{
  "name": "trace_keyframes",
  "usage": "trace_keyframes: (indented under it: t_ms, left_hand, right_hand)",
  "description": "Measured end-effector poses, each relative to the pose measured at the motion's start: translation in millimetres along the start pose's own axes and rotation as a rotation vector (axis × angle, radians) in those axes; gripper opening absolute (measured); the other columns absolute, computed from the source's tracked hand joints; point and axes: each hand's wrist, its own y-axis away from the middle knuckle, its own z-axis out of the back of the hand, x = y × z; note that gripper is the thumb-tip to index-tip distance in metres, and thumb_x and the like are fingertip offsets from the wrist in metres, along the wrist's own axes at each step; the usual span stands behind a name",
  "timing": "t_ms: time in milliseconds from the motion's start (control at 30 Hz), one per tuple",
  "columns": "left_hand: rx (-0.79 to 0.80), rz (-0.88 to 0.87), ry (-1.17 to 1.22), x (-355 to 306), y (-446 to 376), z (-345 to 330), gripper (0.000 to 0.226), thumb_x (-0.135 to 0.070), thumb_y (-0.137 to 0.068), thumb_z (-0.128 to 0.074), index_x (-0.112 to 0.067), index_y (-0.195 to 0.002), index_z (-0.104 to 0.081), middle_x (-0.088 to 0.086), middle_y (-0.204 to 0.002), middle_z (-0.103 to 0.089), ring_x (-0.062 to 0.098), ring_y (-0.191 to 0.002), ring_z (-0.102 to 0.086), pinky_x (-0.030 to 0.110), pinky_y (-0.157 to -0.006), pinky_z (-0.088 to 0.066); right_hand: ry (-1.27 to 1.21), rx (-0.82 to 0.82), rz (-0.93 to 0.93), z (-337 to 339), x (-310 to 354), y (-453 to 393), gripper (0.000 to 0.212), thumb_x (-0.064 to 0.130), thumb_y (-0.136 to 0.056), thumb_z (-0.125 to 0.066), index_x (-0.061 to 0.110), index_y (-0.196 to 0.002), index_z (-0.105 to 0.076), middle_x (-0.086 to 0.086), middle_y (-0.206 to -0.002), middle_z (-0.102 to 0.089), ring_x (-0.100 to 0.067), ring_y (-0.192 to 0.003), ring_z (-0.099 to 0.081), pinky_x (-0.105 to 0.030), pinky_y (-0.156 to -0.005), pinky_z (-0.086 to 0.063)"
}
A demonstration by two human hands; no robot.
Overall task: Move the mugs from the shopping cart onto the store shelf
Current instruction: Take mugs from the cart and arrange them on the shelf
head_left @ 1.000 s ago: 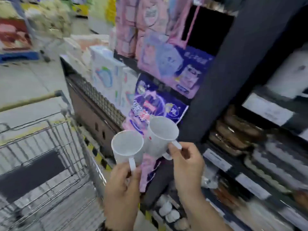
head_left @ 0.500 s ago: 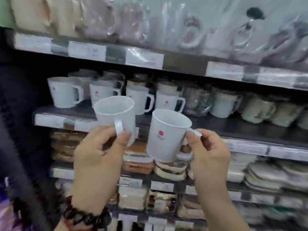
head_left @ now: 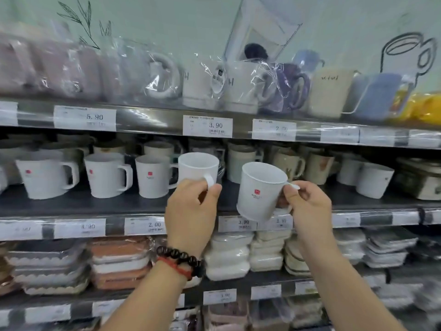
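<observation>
A: Which step is this?

B: The placing. The shelf [head_left: 95, 204] already carries a row of white mugs [head_left: 152, 175]. The left hand [head_left: 191, 211] pinches the handle of the left mug [head_left: 198, 167] over the gap beside them; the right hand [head_left: 307, 206] grips the right mug [head_left: 260, 189], tilted, before the shelf edge.

A: Next?

B: I think lower both upright. The beige mugs [head_left: 286, 163] behind stand near; price labels [head_left: 236, 223] are below.

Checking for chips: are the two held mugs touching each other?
Apart. The head view shows dark shelf between the left mug and the right mug.
</observation>
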Motion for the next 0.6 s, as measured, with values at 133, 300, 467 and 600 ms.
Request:
trace_keyframes:
  t_ms: [133, 300, 467, 600]
  left_hand:
    - [-0.003, -0.024, -0.096, 8.9, -20.7, -26.0, 0.040, -0.039, -0.091, -0.057, -0.011, -0.064, -0.051, -0.002, -0.077, -0.051, 0.020, -0.070, -0.050, 0.034, -0.064, -0.044]
    - [0.055, 0.023, -0.273, 18.1, -42.0, -50.7, 0.041, -0.047, -0.093, -0.049, -0.020, -0.063, -0.043, -0.003, -0.092, -0.053, 0.026, -0.075, -0.056, 0.035, -0.065, -0.047]
    - [0.073, 0.100, -0.386, 20.1, -49.0, -69.3, 0.042, -0.050, -0.092, -0.049, -0.018, -0.064, -0.047, -0.001, -0.090, -0.056, 0.027, -0.073, -0.056, 0.030, -0.061, -0.038]
    - [0.083, 0.176, -0.441, 19.5, -52.4, -83.6, 0.050, -0.053, -0.089, -0.053, -0.018, -0.056, -0.040, 0.002, -0.077, -0.057, 0.026, -0.069, -0.057, 0.029, -0.059, -0.040]
  right_hand:
    - [-0.048, 0.037, -0.086, -15.7, -10.6, -30.1, 0.008, 0.010, -0.095, -0.057, 0.007, -0.093, -0.063, -0.011, -0.078, -0.065, -0.021, -0.073, -0.058, -0.034, -0.073, -0.050]
    - [0.000, 0.087, -0.112, -34.0, -23.4, -63.6, 0.006, 0.012, -0.095, -0.056, 0.011, -0.093, -0.061, -0.009, -0.083, -0.066, -0.020, -0.075, -0.059, -0.034, -0.076, -0.051]
    - [0.054, 0.110, -0.129, -38.2, -37.1, -91.2, 0.006, 0.011, -0.095, -0.057, 0.010, -0.091, -0.062, -0.009, -0.083, -0.067, -0.022, -0.077, -0.061, -0.035, -0.075, -0.052]
    - [0.083, 0.154, -0.134, -38.3, -48.8, -108.7, 0.007, 0.010, -0.094, -0.058, 0.010, -0.088, -0.062, -0.008, -0.079, -0.066, -0.024, -0.077, -0.061, -0.034, -0.076, -0.051]
